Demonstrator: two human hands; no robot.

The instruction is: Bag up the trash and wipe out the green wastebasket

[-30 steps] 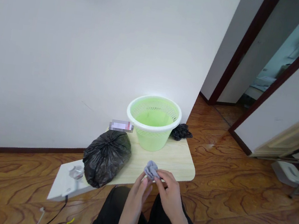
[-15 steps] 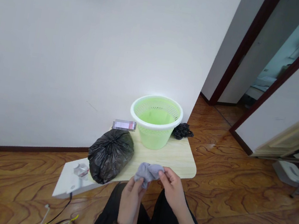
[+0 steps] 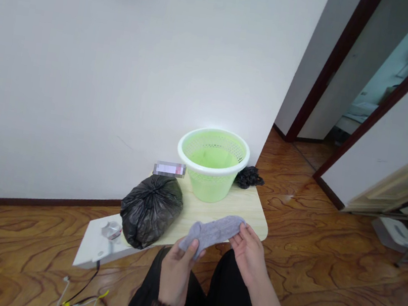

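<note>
A grey-purple sock (image 3: 215,231) is stretched out between my hands, above the near edge of the small table. My left hand (image 3: 178,264), with a dark beaded bracelet on its wrist, pinches one end between thumb and fingers. At the other end, the thumb and fingertips of my right hand (image 3: 249,252) are closed on the sock. Beyond the sock stands a light green basket (image 3: 211,187) with a white rim, its perforated upper wall showing.
A knotted black plastic bag (image 3: 151,211) sits on the left of the pale wooden table (image 3: 248,213). A crumpled black bag (image 3: 249,177) lies right of the basket. On the left, a white box (image 3: 92,249) carries a clear roll (image 3: 111,230); cables (image 3: 80,303) lie on the floor.
The sock was bunched up and now lies stretched longer between my hands. My right hand has moved right and slightly down with its end; my left hand has barely shifted.
</note>
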